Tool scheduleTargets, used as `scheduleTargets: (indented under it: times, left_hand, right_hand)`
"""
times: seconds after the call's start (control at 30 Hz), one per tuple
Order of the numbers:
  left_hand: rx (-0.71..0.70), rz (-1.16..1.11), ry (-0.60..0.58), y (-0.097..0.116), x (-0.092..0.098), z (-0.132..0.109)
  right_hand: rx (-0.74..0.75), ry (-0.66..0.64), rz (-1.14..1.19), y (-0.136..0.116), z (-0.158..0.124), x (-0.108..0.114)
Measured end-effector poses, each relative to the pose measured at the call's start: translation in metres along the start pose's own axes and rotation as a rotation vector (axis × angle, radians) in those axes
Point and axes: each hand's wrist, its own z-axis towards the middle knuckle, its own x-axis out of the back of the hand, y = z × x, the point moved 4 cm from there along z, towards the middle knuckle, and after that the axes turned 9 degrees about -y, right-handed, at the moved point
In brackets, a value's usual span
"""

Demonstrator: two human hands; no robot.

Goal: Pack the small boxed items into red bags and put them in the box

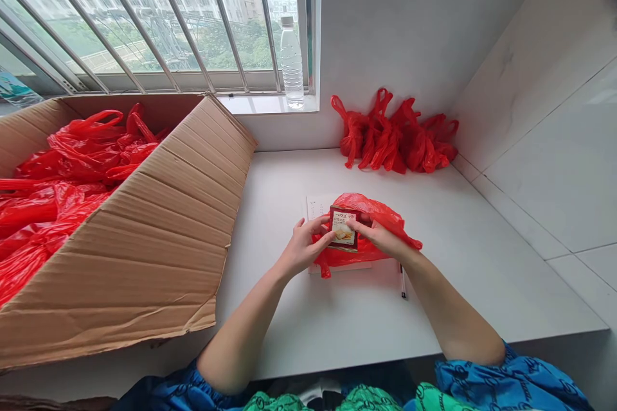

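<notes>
A small dark red box (344, 229) with a printed label sits at the mouth of a red plastic bag (380, 215) lying on a white sheet of paper (317, 207) on the white counter. My left hand (303, 247) pinches the box's left edge and the bag beneath it. From the right, my right hand (378, 234) grips the box's other edge, fingers closed, with the bag bunched under the palm.
A large open cardboard box (159, 231) full of red plastic bags (72, 167) stands at the left. A pile of knotted red bags (395, 138) lies against the back wall. A water bottle (292, 64) stands on the window sill. A pen (402, 282) lies near my right wrist.
</notes>
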Motion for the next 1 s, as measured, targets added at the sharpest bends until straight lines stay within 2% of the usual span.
scheduleTargets:
  times: [0.1, 0.23, 0.6, 0.77, 1.0]
  left_hand:
    - [0.008, 0.018, 0.037, -0.0006, 0.0019, 0.0003]
    - [0.005, 0.058, 0.08, -0.0024, 0.004, 0.0003]
    - [-0.006, 0.03, 0.048, -0.0049, 0.003, 0.0014]
    - [-0.021, 0.033, 0.074, -0.0056, 0.0036, 0.0025]
    - [-0.038, 0.139, 0.109, -0.0038, 0.0028, 0.0006]
  right_hand:
    - [-0.02, -0.116, 0.128, 0.0028, 0.001, -0.0031]
    - [-0.007, -0.102, 0.139, 0.0017, 0.0004, -0.0013]
    - [-0.063, -0.14, 0.253, -0.0036, -0.0023, -0.0044]
    - [-0.037, -0.143, 0.213, -0.003, -0.0006, -0.004]
    - [0.052, -0.134, -0.022, -0.0022, -0.0004, -0.0023]
